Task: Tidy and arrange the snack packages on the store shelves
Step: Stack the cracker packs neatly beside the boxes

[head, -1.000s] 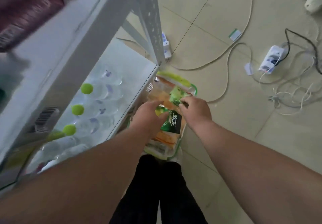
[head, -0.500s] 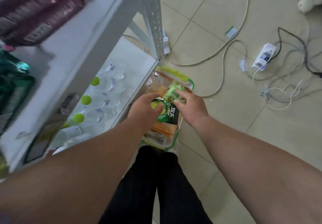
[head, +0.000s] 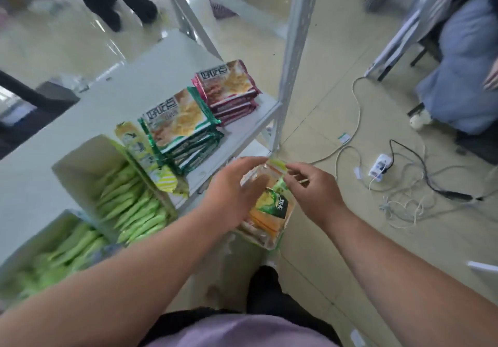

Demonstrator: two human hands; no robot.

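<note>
Raised, both hands' fingers (head: pixel 292 170) pinch snack packet (head: pixel 272 206).

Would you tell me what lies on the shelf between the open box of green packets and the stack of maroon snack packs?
In the head view, a stack of green-edged snack packs lies between the open box and the maroon stack, with a yellow-green pouch leaning beside the box.

Snack packs in green, maroon, yellow and orange on a pale grey shelf (head: pixel 113 109).
Green-edged packets (head: pixel 179 124) are stacked beside maroon-edged packets (head: pixel 229 87); lime-green sachets (head: pixel 129 203) are boxed; an orange-and-green bundle (head: pixel 272 209) is held.
</note>
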